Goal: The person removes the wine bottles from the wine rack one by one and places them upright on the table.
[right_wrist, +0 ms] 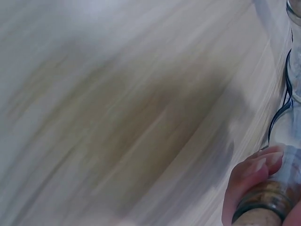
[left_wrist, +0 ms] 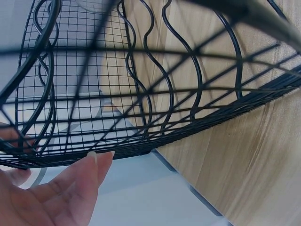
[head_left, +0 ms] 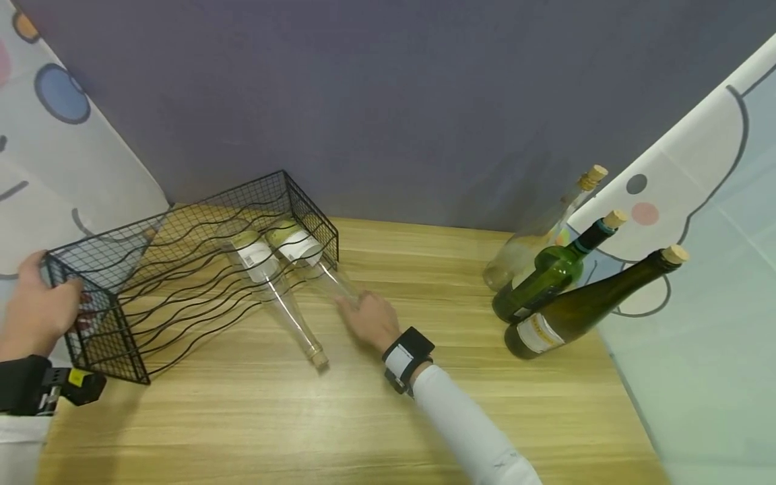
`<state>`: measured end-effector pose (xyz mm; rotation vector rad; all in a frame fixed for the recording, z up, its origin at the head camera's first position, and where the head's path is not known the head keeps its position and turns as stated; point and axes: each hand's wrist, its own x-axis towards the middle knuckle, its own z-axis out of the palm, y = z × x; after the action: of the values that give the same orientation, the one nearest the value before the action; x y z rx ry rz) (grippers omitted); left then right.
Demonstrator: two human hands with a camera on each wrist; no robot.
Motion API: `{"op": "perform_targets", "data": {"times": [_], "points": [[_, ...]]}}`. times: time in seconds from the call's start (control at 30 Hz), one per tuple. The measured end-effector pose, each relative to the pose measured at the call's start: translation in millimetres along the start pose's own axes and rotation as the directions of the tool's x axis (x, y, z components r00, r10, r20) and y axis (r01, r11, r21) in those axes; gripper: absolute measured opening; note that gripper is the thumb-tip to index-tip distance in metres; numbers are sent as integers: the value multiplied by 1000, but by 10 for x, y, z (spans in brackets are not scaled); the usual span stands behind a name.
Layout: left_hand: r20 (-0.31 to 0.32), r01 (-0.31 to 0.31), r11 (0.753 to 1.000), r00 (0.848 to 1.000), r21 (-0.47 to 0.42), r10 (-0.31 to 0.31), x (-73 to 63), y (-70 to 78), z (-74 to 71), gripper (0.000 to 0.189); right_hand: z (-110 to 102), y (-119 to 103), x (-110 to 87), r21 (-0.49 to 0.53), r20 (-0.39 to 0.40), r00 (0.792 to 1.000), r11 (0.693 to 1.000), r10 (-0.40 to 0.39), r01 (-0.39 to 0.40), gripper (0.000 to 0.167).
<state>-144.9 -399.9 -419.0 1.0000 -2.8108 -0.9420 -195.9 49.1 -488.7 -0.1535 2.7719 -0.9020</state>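
My left hand grips the left end of a black wire wine rack. In the left wrist view its fingers and thumb come round the mesh edge. Over on the rack's right side my right hand holds the neck of a clear glass bottle with a white label, its base lying inside the rack. The right wrist view shows the cork at the mouth, with fingers curled round the neck. A second clear bottle lies beside it on the wavy wires, corked neck toward me.
On the right of the wooden table stand a corked clear bottle, a green bottle and a dark bottle with a white label. A grey panel rises behind the table, with patterned sheets at both sides.
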Motion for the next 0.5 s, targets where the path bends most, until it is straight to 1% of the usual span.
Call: {"op": "perform_targets", "data": {"times": [0.1,0.2,0.33,0.5], "points": [[5,8,1000,1000,7,-8,-12,-7,7,71,-37,54,-9,-12,8,1000,1000,15,-15,65],[8,0,1000,1000,3,0,-32,-8,10,71,-70,107,-20,-22,2,1000,1000,19,-19,60],[7,-6,1000,1000,-16,6,-22,-12,5,72,-92,149,-23,-34,-13,1000,999,-2,2,60],[5,-4,1000,1000,-13,4,5,-15,-7,72,-108,163,-30,-26,-22,999,999,-24,23,62]]}}
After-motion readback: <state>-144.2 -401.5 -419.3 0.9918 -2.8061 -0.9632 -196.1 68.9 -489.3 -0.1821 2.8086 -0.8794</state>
